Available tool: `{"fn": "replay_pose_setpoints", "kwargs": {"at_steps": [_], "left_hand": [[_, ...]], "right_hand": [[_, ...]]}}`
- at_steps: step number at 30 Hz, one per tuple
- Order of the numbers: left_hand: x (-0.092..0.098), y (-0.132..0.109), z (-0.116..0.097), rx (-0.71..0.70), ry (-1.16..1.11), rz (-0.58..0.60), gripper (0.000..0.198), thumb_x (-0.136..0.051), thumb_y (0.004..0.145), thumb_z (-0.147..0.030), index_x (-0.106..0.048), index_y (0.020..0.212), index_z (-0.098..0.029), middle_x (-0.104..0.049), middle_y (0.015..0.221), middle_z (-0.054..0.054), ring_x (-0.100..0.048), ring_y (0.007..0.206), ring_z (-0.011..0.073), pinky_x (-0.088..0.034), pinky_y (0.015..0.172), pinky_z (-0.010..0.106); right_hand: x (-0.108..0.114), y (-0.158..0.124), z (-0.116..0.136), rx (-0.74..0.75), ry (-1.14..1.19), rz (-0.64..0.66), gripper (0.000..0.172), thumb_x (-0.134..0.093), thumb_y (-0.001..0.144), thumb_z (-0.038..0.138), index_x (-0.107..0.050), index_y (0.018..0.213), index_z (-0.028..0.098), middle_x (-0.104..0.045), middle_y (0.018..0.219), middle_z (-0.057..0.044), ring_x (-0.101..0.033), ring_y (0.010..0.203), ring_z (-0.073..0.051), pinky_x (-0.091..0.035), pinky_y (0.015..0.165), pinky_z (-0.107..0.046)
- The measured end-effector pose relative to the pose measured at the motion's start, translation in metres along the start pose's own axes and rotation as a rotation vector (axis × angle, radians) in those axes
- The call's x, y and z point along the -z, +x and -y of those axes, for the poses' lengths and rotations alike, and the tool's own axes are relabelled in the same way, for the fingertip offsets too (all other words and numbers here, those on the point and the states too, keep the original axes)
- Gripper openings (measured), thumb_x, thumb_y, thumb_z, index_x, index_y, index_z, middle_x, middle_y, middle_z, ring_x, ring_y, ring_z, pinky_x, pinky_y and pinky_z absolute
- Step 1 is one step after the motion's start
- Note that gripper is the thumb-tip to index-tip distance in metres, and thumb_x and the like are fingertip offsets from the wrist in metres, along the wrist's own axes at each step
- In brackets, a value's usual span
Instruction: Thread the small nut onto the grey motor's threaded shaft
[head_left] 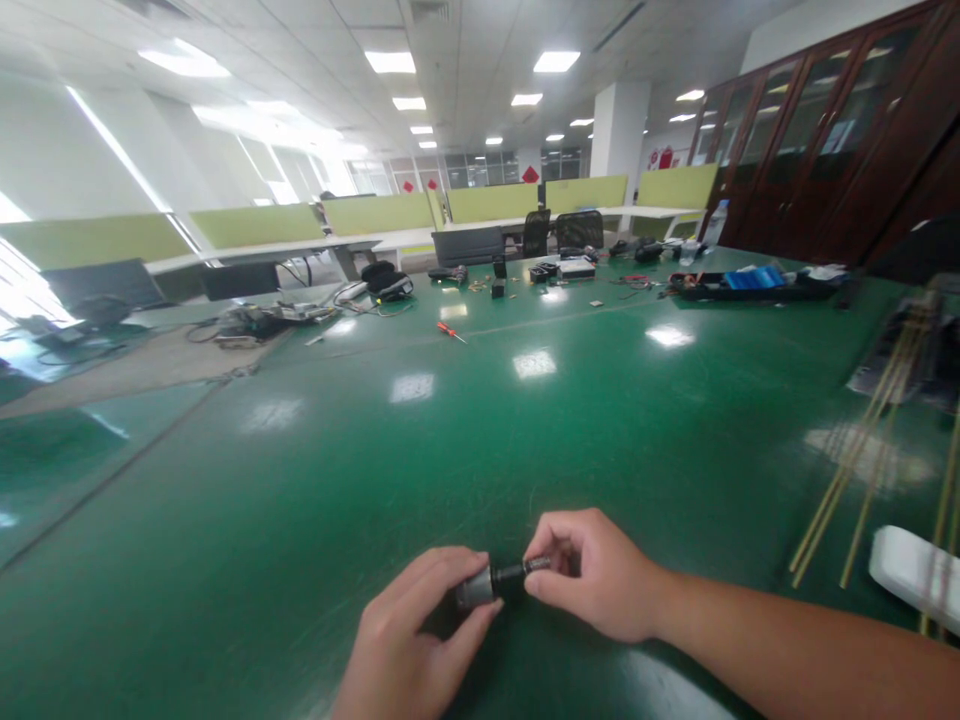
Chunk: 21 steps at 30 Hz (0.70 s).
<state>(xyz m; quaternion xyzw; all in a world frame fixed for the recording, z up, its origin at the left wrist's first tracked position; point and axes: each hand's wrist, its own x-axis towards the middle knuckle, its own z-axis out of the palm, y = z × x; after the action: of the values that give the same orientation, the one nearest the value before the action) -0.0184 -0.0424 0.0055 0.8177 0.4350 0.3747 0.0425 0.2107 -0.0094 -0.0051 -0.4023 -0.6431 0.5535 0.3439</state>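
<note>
In the head view, a small cylindrical part [501, 581] is held over the near part of the green desk [525, 440], low in the middle of the picture. Its thicker grey end is pinched between the thumb and fingers of the left hand [409, 645], and its thin metallic end is gripped by the fingertips of the right hand [596, 578]. Both hands are thus closed on the one part and brought close together. The long axis of the part is laid nearly level, running from left to right and rising slightly toward the right, with the narrow tip pointed into the right hand. A black middle section is seen between the grey body and the tip. Any marking on the part is too small to be read. Well apart, farther up the desk, a red-handled screwdriver [450, 332] is laid. To the right, thin yellow rods [862, 470] are spread beside a white object [911, 575]. Red decorations [530, 174] are hung on the far wall, their writing too blurred to be read
</note>
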Motion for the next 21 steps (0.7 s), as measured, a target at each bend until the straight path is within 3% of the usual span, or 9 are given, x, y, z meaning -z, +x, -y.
{"fn": "replay_pose_setpoints", "kwargs": {"at_steps": [21], "left_hand": [[0.0019,-0.0010,0.0009,-0.001,0.018,-0.006,0.020,-0.070,0.087,-0.028,-0.067,0.107,-0.027,-0.073,0.098,-0.001,-0.072,0.087,0.0133,-0.058,0.079,0.019]], "right_hand": [[0.0015,-0.0001,-0.0025,0.012,-0.006,-0.007,0.008,-0.071,0.074,0.020,-0.065,0.078,0.016,-0.058,0.063,0.003,-0.048,0.055,-0.010,-0.036,0.054,-0.022]]}}
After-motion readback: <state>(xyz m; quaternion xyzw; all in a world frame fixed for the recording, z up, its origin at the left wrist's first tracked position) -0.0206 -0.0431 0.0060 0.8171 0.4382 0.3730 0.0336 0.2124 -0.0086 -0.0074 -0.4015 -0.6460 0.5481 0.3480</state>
